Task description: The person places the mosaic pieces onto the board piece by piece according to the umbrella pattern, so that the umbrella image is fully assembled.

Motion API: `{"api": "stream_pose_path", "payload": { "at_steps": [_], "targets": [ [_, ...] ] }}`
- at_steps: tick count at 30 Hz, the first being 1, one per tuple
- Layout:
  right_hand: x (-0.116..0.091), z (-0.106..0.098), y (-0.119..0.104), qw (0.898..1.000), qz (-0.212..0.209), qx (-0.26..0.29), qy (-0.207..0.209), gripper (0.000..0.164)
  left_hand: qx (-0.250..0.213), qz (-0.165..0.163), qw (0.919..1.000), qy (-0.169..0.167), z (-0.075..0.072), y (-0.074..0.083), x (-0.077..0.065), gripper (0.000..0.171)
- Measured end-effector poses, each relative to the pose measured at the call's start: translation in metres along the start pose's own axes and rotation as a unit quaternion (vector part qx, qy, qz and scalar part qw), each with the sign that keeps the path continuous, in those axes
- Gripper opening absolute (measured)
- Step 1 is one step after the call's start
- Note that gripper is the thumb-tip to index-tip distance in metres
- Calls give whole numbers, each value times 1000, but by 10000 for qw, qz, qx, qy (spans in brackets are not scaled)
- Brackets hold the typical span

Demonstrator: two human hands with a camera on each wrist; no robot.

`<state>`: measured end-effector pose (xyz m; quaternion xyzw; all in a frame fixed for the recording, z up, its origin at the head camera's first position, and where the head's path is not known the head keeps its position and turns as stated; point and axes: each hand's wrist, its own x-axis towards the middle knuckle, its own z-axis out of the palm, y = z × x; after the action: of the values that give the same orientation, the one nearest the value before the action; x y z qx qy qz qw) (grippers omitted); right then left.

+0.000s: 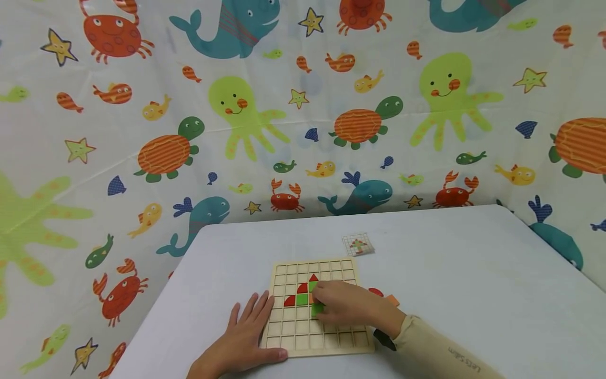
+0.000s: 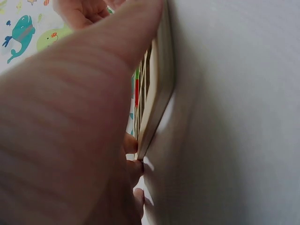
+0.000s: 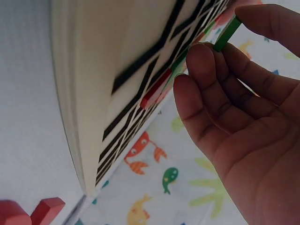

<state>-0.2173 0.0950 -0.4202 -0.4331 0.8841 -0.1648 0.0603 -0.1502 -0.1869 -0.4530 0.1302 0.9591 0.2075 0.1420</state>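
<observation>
A wooden grid board point(image 1: 289, 339) lies on the white table. My left hand point(image 1: 240, 339) rests at its left side, fingers spread, thumb along the near-left corner. Over the board's middle, my right hand point(image 1: 343, 302) pinches a thin green tile point(image 3: 228, 33) between thumb and fingertips. Left of that hand, the board's cells hold a red triangle point(image 1: 313, 278), red quarter-round pieces point(image 1: 290, 301), a green square point(image 1: 301, 299) and part of an orange piece point(image 1: 311, 298). The right hand hides the cells to the right of these.
A small card with a grid picture point(image 1: 358, 245) lies beyond the board's far edge. Loose pieces, one red point(image 1: 376, 291) and one orange point(image 1: 392, 300), lie to the board's right, partly behind my right arm. A patterned sea-animal curtain point(image 1: 284, 131) hangs behind the table.
</observation>
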Motion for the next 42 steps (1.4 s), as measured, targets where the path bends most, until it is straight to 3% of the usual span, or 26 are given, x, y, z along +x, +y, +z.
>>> {"api": "stream_pose_path", "payload": {
  "at_steps": [18,42],
  "targets": [
    [-1,10,-1,9984,-351,-377,251,18,36,25,10000,7,1,-1,0,127],
    [1,10,-2,9994,-99,-257,200,19,76,14,10000,31,-2,2,-1,126]
  ]
}}
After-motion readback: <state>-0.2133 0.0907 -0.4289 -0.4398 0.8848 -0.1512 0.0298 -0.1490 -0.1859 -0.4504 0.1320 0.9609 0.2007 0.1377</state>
